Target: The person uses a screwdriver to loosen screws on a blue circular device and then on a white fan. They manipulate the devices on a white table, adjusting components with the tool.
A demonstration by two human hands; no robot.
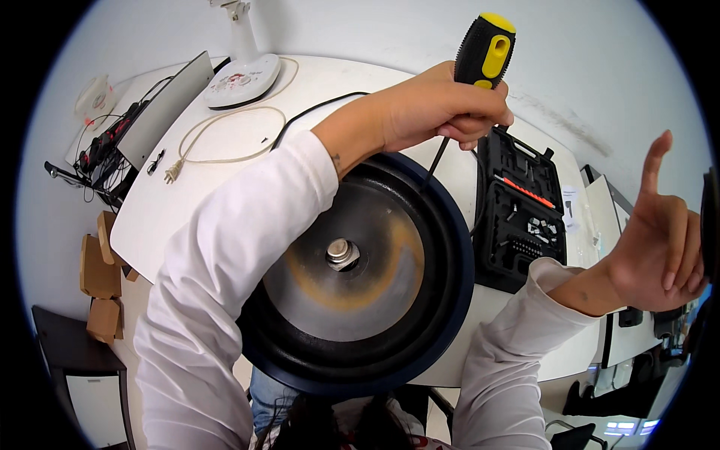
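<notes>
A screwdriver with a black and yellow handle is gripped in my left hand, the fingers closed round the handle's lower part. Its thin shaft slants down to the far rim of a round, dark appliance bowl, where the tip is hard to make out. A metal knob sits in the middle of the bowl's stained grey heating plate. Off to the right, my right hand is raised with one finger stretched up and the others curled, next to a dark object cut off by the picture's edge.
An open black tool case with bits and a red-orange strip lies right of the bowl on the white table. At the back left stand a white appliance base and its cord. Cardboard boxes are on the floor.
</notes>
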